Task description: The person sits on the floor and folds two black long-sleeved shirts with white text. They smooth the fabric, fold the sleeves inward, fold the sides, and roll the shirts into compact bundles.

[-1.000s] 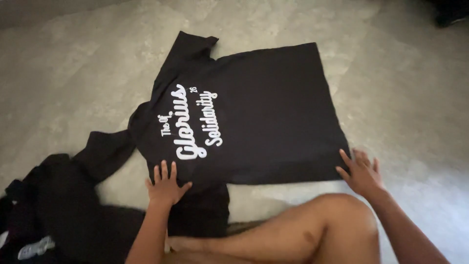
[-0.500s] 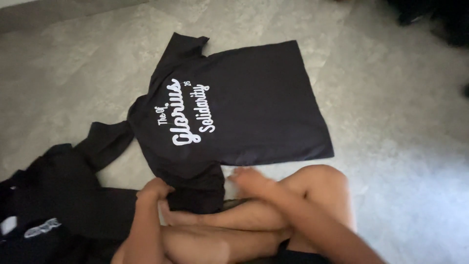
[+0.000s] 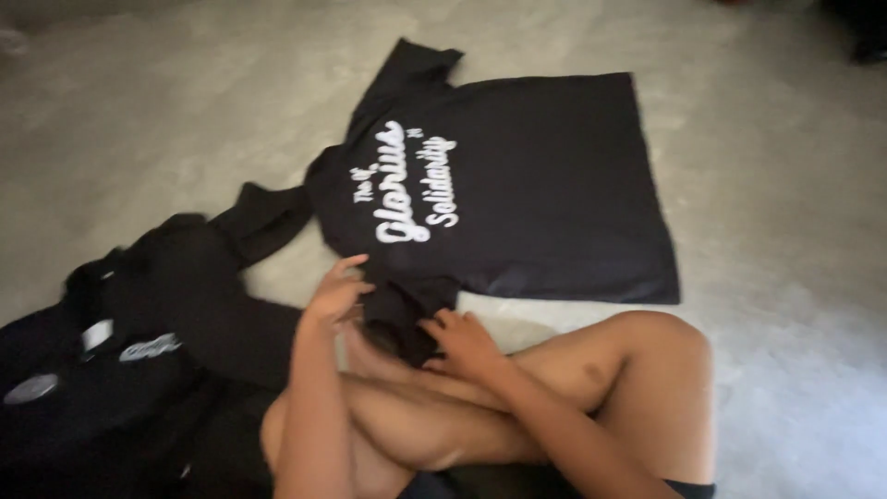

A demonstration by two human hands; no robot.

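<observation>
A black T-shirt [image 3: 536,185] with white lettering lies spread flat on the pale floor, its hem to the right. Its near sleeve [image 3: 407,310] hangs toward me, bunched up. My left hand [image 3: 334,294] curls its fingers on the left edge of that sleeve. From the right, my right hand [image 3: 465,340] grips the sleeve's lower end. Both hands sit close together just above my crossed legs. The picture is blurred, so the exact finger hold is hard to make out.
A heap of dark clothes [image 3: 139,351] with small pale labels lies on the floor to my left. My bare bent legs [image 3: 591,388] fill the lower middle. Pale carpeted floor [image 3: 785,203] surrounds the shirt. Dark shapes [image 3: 859,37] sit at the top right corner.
My hands left the shirt's near edge, where they lay flat and apart, and came together on the near sleeve. The view shifted, so the shirt sits further right.
</observation>
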